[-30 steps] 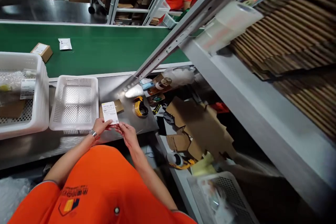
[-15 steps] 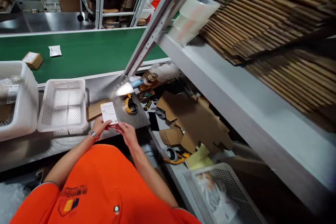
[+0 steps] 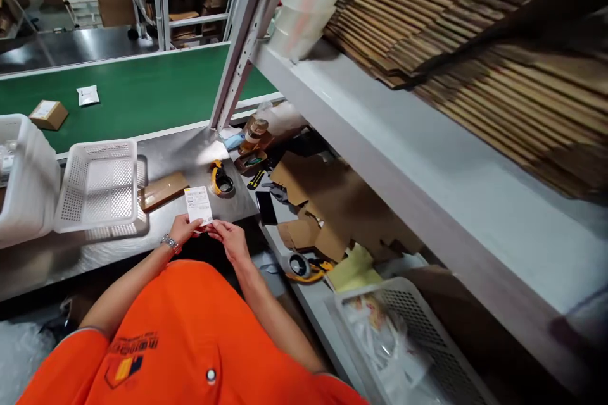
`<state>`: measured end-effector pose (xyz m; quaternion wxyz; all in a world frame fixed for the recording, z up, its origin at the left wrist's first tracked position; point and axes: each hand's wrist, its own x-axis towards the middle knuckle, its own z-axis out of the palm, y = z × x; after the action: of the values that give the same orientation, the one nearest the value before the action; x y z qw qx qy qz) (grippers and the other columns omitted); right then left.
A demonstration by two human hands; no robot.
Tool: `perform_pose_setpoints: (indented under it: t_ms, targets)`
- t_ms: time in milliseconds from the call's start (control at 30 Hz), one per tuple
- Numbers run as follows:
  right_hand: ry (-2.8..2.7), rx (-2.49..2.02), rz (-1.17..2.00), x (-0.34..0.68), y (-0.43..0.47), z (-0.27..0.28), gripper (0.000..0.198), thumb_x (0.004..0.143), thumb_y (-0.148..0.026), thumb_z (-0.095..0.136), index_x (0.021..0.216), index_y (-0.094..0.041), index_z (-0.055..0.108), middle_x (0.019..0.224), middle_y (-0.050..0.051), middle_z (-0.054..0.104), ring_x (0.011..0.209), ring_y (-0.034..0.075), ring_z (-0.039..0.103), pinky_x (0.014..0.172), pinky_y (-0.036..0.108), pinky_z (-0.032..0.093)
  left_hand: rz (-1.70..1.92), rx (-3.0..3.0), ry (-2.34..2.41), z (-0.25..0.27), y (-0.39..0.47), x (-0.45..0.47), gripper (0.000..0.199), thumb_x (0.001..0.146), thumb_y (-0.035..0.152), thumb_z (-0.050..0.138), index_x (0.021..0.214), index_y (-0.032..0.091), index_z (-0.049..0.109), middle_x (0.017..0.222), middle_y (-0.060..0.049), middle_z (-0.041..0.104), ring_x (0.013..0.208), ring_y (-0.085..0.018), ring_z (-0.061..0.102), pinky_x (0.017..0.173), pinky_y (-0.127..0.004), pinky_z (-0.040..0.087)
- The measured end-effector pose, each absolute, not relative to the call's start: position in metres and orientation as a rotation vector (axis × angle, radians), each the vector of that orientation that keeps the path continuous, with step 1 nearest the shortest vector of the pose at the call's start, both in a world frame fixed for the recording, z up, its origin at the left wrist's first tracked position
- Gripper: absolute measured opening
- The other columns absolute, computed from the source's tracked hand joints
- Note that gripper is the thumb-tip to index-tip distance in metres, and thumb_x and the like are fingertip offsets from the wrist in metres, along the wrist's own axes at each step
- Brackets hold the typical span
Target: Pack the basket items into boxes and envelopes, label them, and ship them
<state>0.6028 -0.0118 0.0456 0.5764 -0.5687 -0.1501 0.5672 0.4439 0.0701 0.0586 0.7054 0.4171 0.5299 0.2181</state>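
A white printed shipping label (image 3: 198,205) is held up in front of my body, over the edge of the metal bench (image 3: 159,228). My left hand (image 3: 185,230) pinches its lower left corner, thumb on the printed face. At the lower right corner, the fingertips of my right hand (image 3: 231,239) pinch it too. Just beyond the label lies a flat brown cardboard box (image 3: 164,192). A yellow and black tape dispenser (image 3: 221,178) rests on the bench to the right of the label.
White plastic basket (image 3: 97,186) on the bench, left; stacked white bins (image 3: 28,183) beside it. Behind runs a green conveyor belt (image 3: 156,85) carrying a small box (image 3: 49,114) and a white packet (image 3: 88,95). A shelf (image 3: 380,133) with tape rolls (image 3: 306,9) and flat cardboard (image 3: 451,25) juts in at right.
The view has turned to the right, so the bench and shelf appear shifted left. Both hands keep hold of the label, and more of the brown box shows behind it.
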Motion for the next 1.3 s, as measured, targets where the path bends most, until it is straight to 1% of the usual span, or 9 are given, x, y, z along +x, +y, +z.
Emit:
perform_pose_setpoints:
  t_ms: [300,600,733,800,867,933,1000,1167,1300]
  targets:
    - [-0.28,-1.245,1.375,0.628,-0.051,0.036,0.055,0.062,-0.06,0.105,0.091,-0.016,0.087,0.089,0.008,0.086,0.085,0.02,0.081,0.077,0.03,0.066,0.408,0.926,1.249,0.056,0.033,0.473,0.012,0.1,0.019,0.077,0.107,0.009,0.077,0.094,-0.014,0.085,0.081,-0.022,0.082,0.07,-0.029,0.064]
    - [-0.265,-1.24,1.395,0.658,-0.084,0.026,0.055,0.059,-0.059,0.106,0.092,-0.017,0.089,0.09,0.01,0.087,0.086,0.024,0.083,0.074,0.031,0.067,0.363,0.86,1.231,0.043,0.002,0.5,0.022,0.095,0.029,0.082,0.107,0.011,0.08,0.097,-0.014,0.086,0.087,-0.023,0.084,0.073,-0.029,0.066]
    - [-0.269,-1.272,1.371,0.67,-0.093,0.022,0.056,0.057,-0.059,0.106,0.088,-0.016,0.088,0.089,0.01,0.087,0.083,0.023,0.082,0.073,0.031,0.067,0.376,1.003,1.291,0.037,-0.008,0.508,0.036,0.09,0.032,0.087,0.118,0.012,0.079,0.118,-0.018,0.084,0.106,-0.03,0.083,0.089,-0.039,0.068]
    - [-0.28,-1.293,1.36,0.674,-0.096,0.02,0.057,0.056,-0.06,0.106,0.087,-0.016,0.088,0.088,0.01,0.086,0.081,0.023,0.081,0.073,0.031,0.066,0.474,1.206,1.373,0.037,-0.012,0.51,0.045,0.085,0.028,0.09,0.126,0.014,0.078,0.136,-0.02,0.079,0.127,-0.034,0.077,0.104,-0.046,0.065]
    - [-0.31,-1.317,1.348,0.676,-0.099,0.019,0.058,0.058,-0.063,0.104,0.086,-0.016,0.087,0.086,0.01,0.085,0.081,0.023,0.081,0.073,0.032,0.066,0.58,1.448,1.335,0.038,-0.017,0.511,0.042,0.084,0.026,0.091,0.124,0.018,0.081,0.143,-0.018,0.076,0.138,-0.034,0.07,0.117,-0.049,0.058]
    - [-0.364,-1.338,1.33,0.677,-0.1,0.019,0.058,0.06,-0.066,0.102,0.085,-0.016,0.087,0.086,0.01,0.085,0.08,0.023,0.08,0.074,0.032,0.066,0.59,1.62,1.152,0.041,-0.021,0.513,0.025,0.089,0.028,0.086,0.113,0.021,0.085,0.134,-0.014,0.081,0.132,-0.031,0.073,0.121,-0.047,0.055]
    - [-0.434,-1.354,1.314,0.679,-0.102,0.018,0.057,0.064,-0.067,0.099,0.084,-0.015,0.087,0.086,0.011,0.085,0.079,0.023,0.079,0.074,0.032,0.065,0.526,1.675,1.02,0.045,-0.025,0.515,0.015,0.095,0.029,0.079,0.103,0.021,0.088,0.119,-0.013,0.086,0.117,-0.029,0.079,0.117,-0.045,0.057]
    - [-0.559,-1.392,1.306,0.682,-0.113,0.013,0.046,0.068,-0.059,0.098,0.083,-0.016,0.087,0.081,0.01,0.083,0.074,0.022,0.078,0.07,0.031,0.063,0.373,1.534,1.097,0.047,-0.026,0.523,0.017,0.092,0.031,0.074,0.09,0.02,0.088,0.091,-0.009,0.086,0.087,-0.026,0.079,0.094,-0.04,0.063]
    - [-0.399,-1.282,1.271,0.706,-0.143,-0.005,0.037,0.066,-0.049,0.097,0.078,-0.017,0.082,0.071,0.007,0.078,0.064,0.02,0.074,0.064,0.031,0.063,0.458,1.12,1.169,0.048,-0.016,0.525,0.019,0.084,0.037,0.082,0.082,0.018,0.078,0.077,-0.007,0.079,0.08,-0.025,0.077,0.088,-0.041,0.063]
